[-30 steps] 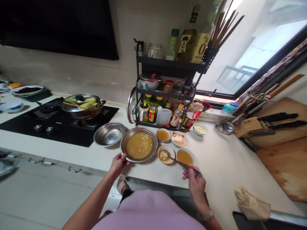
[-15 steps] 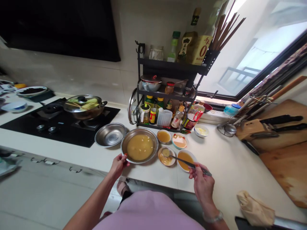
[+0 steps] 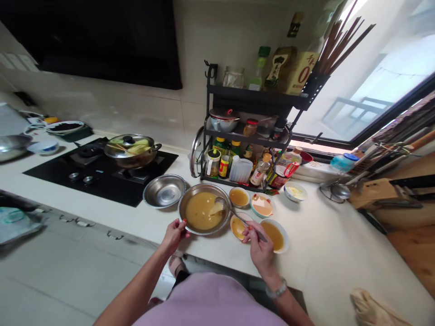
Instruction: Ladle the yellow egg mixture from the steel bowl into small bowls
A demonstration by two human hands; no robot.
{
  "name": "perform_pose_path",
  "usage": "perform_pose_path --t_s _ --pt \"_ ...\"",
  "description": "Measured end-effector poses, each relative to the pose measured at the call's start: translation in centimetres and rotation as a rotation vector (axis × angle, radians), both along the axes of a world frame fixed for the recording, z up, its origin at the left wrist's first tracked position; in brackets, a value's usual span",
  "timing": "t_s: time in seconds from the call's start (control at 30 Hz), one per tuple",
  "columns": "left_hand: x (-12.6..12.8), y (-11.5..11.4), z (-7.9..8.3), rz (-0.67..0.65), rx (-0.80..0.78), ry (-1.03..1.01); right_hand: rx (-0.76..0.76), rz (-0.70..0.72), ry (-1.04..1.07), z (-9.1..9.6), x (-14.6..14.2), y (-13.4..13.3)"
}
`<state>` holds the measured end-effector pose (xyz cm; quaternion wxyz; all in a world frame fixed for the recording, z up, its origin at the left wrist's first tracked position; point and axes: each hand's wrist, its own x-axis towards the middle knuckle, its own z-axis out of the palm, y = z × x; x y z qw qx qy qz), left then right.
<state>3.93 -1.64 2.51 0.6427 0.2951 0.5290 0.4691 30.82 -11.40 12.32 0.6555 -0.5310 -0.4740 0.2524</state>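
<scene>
A: Hands first, what have we got?

B: The right hand point(image 3: 261, 249) is wrapped round a ladle point(image 3: 239, 218), back of the hand upward, forearm angling in from the near right!

A: And the left?

B: The left hand point(image 3: 176, 234) is pinching the rim of the large metal bowl point(image 3: 200, 187) at its near left edge, that arm slanting in from the near left.

A: So, the line that matters: ladle to bowl!

B: Look at that slant, handle near right, head far left! The head lies tilted at the bowl's right side, left and far of the right hand. Touching the broth point(image 3: 200, 213)? I can't make it out. The left hand is the nearer to the bowl.

A: Under the handle?

B: A small orange-brown bowl point(image 3: 247, 216); just right of it, a white bowl point(image 3: 287, 244), fuller, and a teal-edged bowl point(image 3: 260, 216) on the far side.

A: Further out?

B: A second metal bowl point(image 3: 165, 191) to the left, a lidded pan point(image 3: 134, 158) on the stove point(image 3: 112, 192), and a black rack point(image 3: 253, 137) at the counter's point(image 3: 326, 253) far edge!
</scene>
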Motion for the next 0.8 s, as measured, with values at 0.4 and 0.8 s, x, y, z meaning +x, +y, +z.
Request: perform_pose_path --t_s 0.4,0.8 --pt "-0.1 0.0 0.3 -0.002 -0.012 -0.01 0.041 -0.05 -0.201 -1.2 4.4 -4.4" --pt "-0.2 0.0 0.4 0.008 -0.031 -0.021 -0.199 -0.276 0.068 -4.1 4.8 -6.9"
